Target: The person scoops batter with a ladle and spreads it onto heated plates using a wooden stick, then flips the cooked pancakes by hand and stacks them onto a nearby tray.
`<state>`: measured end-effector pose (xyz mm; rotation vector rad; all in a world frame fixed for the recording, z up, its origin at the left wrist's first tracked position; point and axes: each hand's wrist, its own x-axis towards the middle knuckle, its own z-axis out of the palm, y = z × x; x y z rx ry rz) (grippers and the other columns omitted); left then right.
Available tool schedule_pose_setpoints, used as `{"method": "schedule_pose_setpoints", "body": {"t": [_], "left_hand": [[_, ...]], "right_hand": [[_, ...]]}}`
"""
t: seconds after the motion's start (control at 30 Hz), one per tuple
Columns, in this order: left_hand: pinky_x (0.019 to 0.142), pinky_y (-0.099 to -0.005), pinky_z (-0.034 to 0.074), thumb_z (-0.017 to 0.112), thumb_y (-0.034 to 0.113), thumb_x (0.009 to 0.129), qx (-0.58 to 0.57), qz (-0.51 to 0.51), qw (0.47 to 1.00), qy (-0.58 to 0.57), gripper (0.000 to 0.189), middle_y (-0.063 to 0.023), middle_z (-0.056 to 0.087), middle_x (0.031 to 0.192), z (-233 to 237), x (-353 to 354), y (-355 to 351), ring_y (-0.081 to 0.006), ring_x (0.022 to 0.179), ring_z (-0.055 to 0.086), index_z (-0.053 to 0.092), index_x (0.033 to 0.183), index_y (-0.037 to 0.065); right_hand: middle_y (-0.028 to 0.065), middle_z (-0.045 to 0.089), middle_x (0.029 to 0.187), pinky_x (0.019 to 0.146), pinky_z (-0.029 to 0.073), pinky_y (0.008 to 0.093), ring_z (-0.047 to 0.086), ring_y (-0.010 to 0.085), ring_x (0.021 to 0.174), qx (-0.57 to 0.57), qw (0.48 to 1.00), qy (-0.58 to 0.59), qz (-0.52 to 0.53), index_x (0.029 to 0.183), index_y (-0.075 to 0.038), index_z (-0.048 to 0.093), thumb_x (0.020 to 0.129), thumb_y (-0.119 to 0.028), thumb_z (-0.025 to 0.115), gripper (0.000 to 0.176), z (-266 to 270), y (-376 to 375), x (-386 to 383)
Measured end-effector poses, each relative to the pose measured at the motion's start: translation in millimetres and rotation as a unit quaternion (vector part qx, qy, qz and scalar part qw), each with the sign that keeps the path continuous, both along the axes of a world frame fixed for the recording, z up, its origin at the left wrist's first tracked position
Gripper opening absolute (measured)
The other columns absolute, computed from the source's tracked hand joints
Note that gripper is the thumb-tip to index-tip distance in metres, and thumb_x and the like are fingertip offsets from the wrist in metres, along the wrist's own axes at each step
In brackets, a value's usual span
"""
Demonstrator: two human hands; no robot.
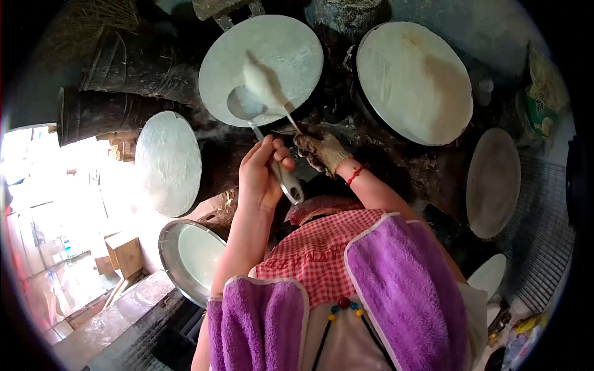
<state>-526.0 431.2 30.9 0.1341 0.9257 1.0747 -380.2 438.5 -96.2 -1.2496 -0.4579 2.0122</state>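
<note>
My left hand (pixel 265 162) is bare and wrapped round the handle of a metal ladle (pixel 245 103). The ladle's round bowl is over the lower left part of a large round pan (pixel 216 68) coated with white batter. My right hand (pixel 323 151), in a soiled knit glove, grips the thin handle of a pale, flat spreader (pixel 261 83). Its blade lies at the middle of the same pan, right beside the ladle bowl. Whether the blade touches the surface cannot be made out.
A second large white-coated pan (pixel 414 80) stands at the upper right. Round pale discs are at the left (pixel 168 164) and right (pixel 493 183). A metal basin (pixel 199 253) of white liquid sits at the lower left. Dark barrels (pixel 117 114) are at the upper left.
</note>
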Motion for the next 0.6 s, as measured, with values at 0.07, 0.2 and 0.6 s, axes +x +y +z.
{"method": "schedule_pose_setpoints", "body": {"t": [0.07,0.2,0.6], "left_hand": [[0.053,-0.0265,0.043,0.042,0.008,0.096,-0.036,0.003,0.983,-0.18,0.012,-0.0042,0.043,0.07,-0.3,-12.5,15.4,-0.0123,0.058,0.043,0.046,0.093,-0.003],[0.041,-0.0235,0.034,0.034,0.007,0.097,-0.147,0.082,0.817,-0.552,0.039,0.0005,0.035,0.066,31.1,-71.4,30.8,-0.01,0.047,0.035,0.029,0.132,-0.009],[0.035,-0.0213,0.032,0.032,0.013,0.101,0.107,-0.105,0.935,-0.323,0.05,-0.0032,0.036,0.076,45.9,-175.5,59.7,-0.0057,0.049,0.033,0.012,0.142,-0.006]], "right_hand": [[-0.0001,0.059,0.068,0.033,0.032,0.0226,0.044,0.0059,0.04,0.009,0.999,-0.031,0.039,0.117,-0.011,0.057,0.086,-0.019,0.066,0.033,13.1,1.3,0.9],[0.0056,0.062,0.074,0.031,0.033,0.0204,0.045,0.0066,0.038,0.08,0.997,-0.007,-0.018,0.122,-0.01,0.054,0.087,-0.022,0.064,0.039,33.9,-19.4,24.3],[-0.0056,0.058,0.074,0.043,0.039,0.0205,0.044,0.0032,0.048,0.175,0.952,-0.235,0.088,0.125,-0.016,0.057,0.084,-0.023,0.068,0.043,26.4,-30.0,-29.8]]}}
